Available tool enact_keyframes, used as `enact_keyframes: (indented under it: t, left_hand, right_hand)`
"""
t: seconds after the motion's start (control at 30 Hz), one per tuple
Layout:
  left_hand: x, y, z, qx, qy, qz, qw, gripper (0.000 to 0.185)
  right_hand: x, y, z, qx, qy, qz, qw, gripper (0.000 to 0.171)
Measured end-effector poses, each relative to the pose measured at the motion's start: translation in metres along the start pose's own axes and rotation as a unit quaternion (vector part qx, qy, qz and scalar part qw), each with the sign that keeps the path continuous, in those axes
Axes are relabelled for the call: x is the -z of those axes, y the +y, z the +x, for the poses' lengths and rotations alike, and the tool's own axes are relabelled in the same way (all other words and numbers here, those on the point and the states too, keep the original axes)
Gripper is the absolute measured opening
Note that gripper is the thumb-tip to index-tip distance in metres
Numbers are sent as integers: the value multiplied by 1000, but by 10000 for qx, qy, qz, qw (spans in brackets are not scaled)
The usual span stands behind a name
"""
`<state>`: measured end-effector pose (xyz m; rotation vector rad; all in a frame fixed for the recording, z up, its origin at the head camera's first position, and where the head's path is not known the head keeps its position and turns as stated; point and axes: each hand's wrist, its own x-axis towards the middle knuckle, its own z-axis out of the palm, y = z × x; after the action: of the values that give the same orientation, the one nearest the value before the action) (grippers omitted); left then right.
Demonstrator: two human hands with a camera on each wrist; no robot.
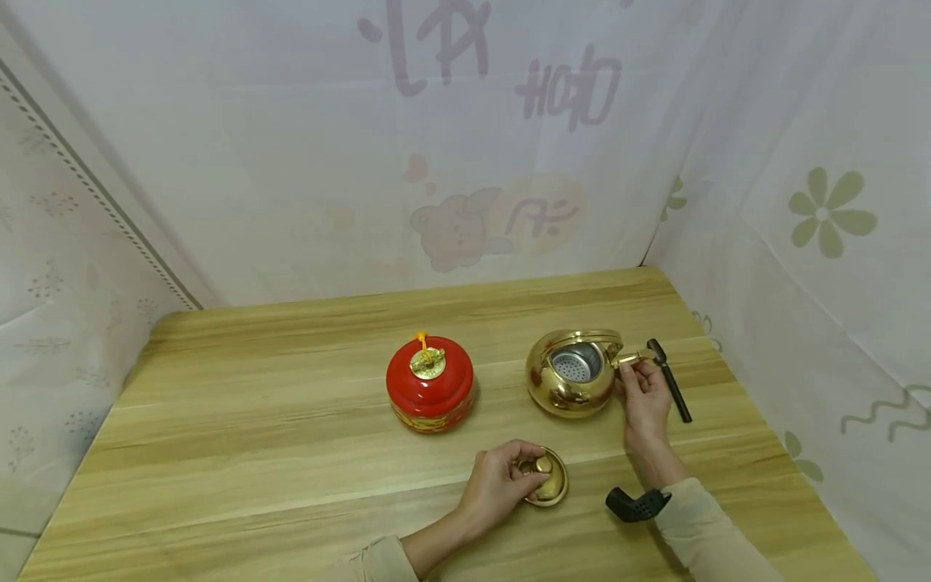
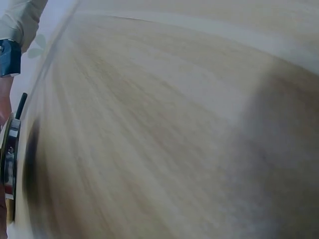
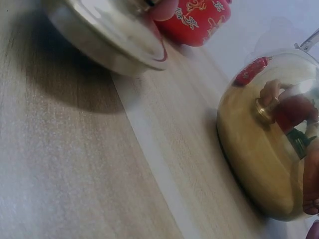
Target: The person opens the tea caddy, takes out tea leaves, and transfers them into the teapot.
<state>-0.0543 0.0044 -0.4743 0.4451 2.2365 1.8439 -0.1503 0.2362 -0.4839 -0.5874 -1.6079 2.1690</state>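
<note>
My left hand pinches the knob of a round gold lid in front of the kettle. Seen from the right wrist, the lid is tilted, held just above the table over its shadow. The rounded gold kettle stands upright and uncovered, a perforated metal strainer showing in its mouth. At the kettle's right side, my right hand grips the short gold spout-like part with thumb and fingers. Its grip is mostly out of frame in the right wrist view, where the kettle fills the right edge.
A red lidded jar with a gold medallion stands left of the kettle. Just beyond my right hand lies a black stick-like tool with a crosspiece. The wooden table is bordered by printed cloth walls. A black wrist device sits on my right forearm.
</note>
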Motion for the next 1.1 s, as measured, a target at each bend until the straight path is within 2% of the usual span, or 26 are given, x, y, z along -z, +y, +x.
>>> enact_keyframes:
  t: [0.73,1.1]
  left_hand:
    - [-1,-11,-4,-63,17,354,9994,23]
    - [0,-12,-4,-224,5,451,9987,24]
  right_hand:
    - [0,-1,0,-49,-5,-318,9995,26]
    - [0,-2,0,-202,36,-309,9993,21]
